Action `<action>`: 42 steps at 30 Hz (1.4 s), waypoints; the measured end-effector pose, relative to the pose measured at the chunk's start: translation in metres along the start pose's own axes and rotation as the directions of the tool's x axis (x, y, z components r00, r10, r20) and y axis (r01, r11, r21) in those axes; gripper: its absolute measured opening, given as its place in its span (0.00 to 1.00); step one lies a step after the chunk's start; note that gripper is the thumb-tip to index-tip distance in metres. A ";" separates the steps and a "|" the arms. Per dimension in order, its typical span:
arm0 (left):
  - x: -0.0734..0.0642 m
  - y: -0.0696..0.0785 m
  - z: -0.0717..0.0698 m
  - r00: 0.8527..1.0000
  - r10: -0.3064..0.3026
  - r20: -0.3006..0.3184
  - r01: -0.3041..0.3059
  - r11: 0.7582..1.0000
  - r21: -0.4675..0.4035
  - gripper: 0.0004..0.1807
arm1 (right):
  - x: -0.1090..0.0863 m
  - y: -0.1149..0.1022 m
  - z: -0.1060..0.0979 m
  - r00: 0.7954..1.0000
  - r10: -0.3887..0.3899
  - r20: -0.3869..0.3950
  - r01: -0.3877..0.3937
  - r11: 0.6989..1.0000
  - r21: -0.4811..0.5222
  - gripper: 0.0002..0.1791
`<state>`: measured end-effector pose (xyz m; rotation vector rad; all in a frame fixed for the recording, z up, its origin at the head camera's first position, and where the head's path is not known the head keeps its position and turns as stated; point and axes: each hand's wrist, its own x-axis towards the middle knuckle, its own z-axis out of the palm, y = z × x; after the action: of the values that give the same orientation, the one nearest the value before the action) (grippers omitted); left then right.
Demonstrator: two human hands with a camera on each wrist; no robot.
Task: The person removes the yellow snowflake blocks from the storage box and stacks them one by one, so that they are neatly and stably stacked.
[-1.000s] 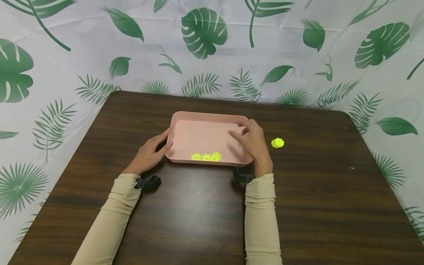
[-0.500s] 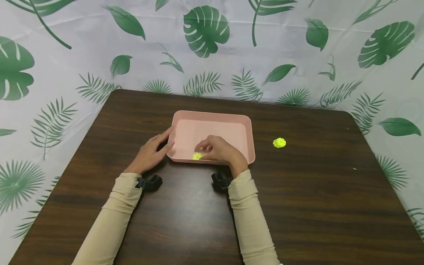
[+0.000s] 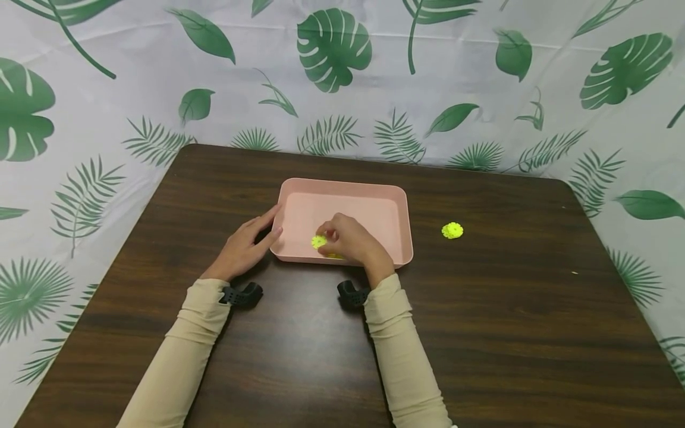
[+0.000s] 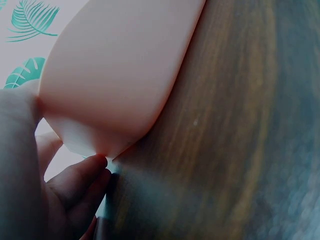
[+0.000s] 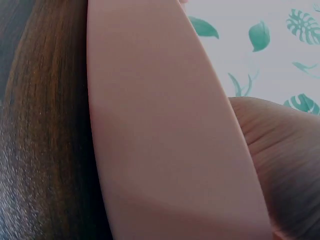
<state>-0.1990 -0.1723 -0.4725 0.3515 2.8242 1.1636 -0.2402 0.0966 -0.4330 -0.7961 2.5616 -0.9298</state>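
Between the thumb and fingertips of my right hand [image 3: 353, 238], a bright yellow flower-shaped disc [image 3: 318, 242] is pinched inside the pink tray [image 3: 369, 205], near its front wall. Another bit of yellow [image 3: 335, 255] shows below that hand, mostly covered by it. My left hand [image 3: 243, 246] rests against the tray's left end with straight fingers and thumb. In the left wrist view its fingertips [image 4: 97, 162] touch the lower corner of the tray's outer wall. From the right wrist, the tray's front wall [image 5: 160, 120] hides the fingers and the disc.
A small pile of similar yellow discs [image 3: 452, 230] lies on the dark wooden table [image 3: 514, 309], right of the tray. A tiny pale scrap [image 3: 575, 273] is farther right. Behind the table hangs a white leaf-print cloth [image 3: 374, 107].
My right hand has moved left from the tray's right side to the yellow discs at the front, and has picked one up slightly. The left hand stays at the tray's end.
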 end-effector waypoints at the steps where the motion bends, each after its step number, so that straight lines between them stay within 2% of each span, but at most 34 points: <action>1: 0.000 0.000 0.000 1.000 0.001 -0.001 -0.001 1.000 0.001 0.35 | 0.000 -0.001 0.000 1.000 -0.004 -0.006 0.004 1.000 -0.003 0.17; 4: 0.000 -0.001 0.000 1.000 0.003 -0.003 -0.003 1.000 0.001 0.35 | -0.001 -0.002 0.000 1.000 -0.007 -0.014 0.007 1.000 -0.003 0.16; 11: -0.002 0.001 0.001 1.000 0.000 0.006 0.000 1.000 0.001 0.35 | -0.003 -0.004 0.002 0.999 0.050 -0.008 -0.050 0.999 0.021 0.21; 19: -0.003 0.000 0.002 1.000 0.016 -0.010 -0.016 1.000 -0.008 0.35 | -0.003 -0.002 0.002 0.999 0.039 -0.030 -0.038 0.999 0.013 0.20; 22: -0.003 0.000 0.002 1.000 0.019 -0.011 -0.019 1.000 -0.009 0.35 | -0.005 0.000 -0.002 0.997 0.032 -0.072 -0.033 0.999 -0.003 0.18; 25: -0.003 0.000 0.002 1.000 0.025 -0.016 -0.025 1.000 -0.013 0.35 | -0.010 0.005 -0.012 0.987 -0.003 -0.160 -0.001 1.000 -0.028 0.17; 28: -0.003 0.000 0.001 0.999 0.028 -0.021 -0.028 0.999 -0.015 0.35 | -0.021 0.013 -0.028 0.955 -0.051 -0.293 0.034 0.997 -0.062 0.15; 31: -0.003 0.000 0.001 0.999 0.027 -0.019 -0.028 1.000 -0.012 0.35 | -0.037 0.026 -0.046 0.910 -0.046 -0.411 0.023 0.998 -0.061 0.14; 33: -0.003 0.001 0.001 1.000 0.027 -0.016 -0.027 1.000 -0.011 0.35 | -0.049 0.038 -0.057 0.883 -0.010 -0.469 -0.009 0.999 -0.039 0.15; 38: -0.004 0.002 0.002 1.000 0.020 -0.015 -0.020 1.000 -0.018 0.35 | -0.081 0.072 -0.079 0.826 0.114 -0.552 -0.125 0.992 0.017 0.19; 42: -0.005 0.003 0.000 1.000 0.008 -0.012 -0.008 1.000 -0.017 0.36 | -0.106 0.100 -0.089 0.758 0.186 -0.625 -0.191 0.980 0.059 0.21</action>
<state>-0.1938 -0.1710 -0.4706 0.3564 2.8240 1.1940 -0.2352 0.2671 -0.4229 -0.2157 3.1289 -1.2883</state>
